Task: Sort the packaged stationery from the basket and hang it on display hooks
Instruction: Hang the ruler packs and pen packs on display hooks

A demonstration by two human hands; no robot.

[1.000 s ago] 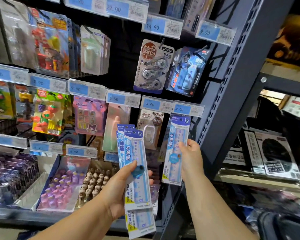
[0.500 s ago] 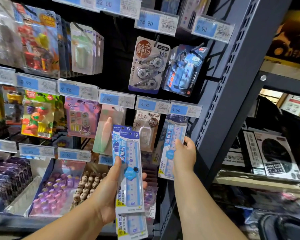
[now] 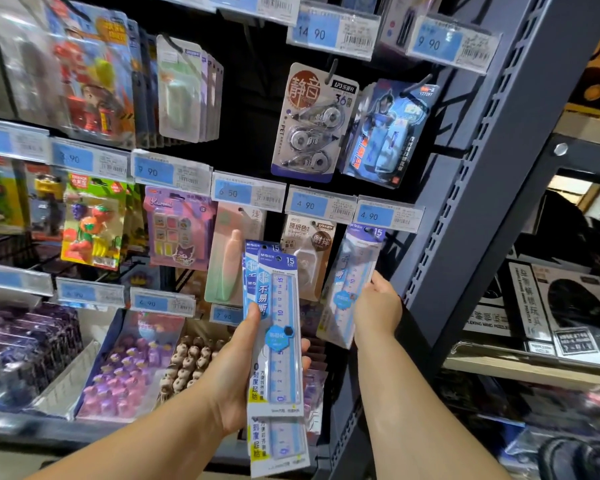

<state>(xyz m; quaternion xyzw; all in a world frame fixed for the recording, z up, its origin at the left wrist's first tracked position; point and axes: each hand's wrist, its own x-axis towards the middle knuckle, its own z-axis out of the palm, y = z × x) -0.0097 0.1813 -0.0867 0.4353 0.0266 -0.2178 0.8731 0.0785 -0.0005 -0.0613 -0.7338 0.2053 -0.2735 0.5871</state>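
Observation:
My left hand point(image 3: 236, 372) grips a small stack of blue-and-white packaged 15 cm rulers point(image 3: 278, 327), held upright in front of the display wall. My right hand point(image 3: 378, 306) holds one more packaged ruler point(image 3: 352, 282) by its right edge. That pack's top reaches up just under the 4.90 price tag point(image 3: 388, 214), at the rightmost hook of that row. The hook itself is hidden behind the tag, so I cannot tell whether the pack hangs on it.
A dark steel upright point(image 3: 482, 188) stands right beside my right hand. Correction tape packs point(image 3: 309, 123) hang above, eraser packs point(image 3: 177, 226) to the left. Trays of small purple and brown erasers point(image 3: 136, 368) sit below. Boxed puzzles point(image 3: 568, 313) fill the right-hand shelf.
My right hand has pushed its ruler pack up and back toward the wall, under the 4.90 tag. My left hand kept its stack almost still.

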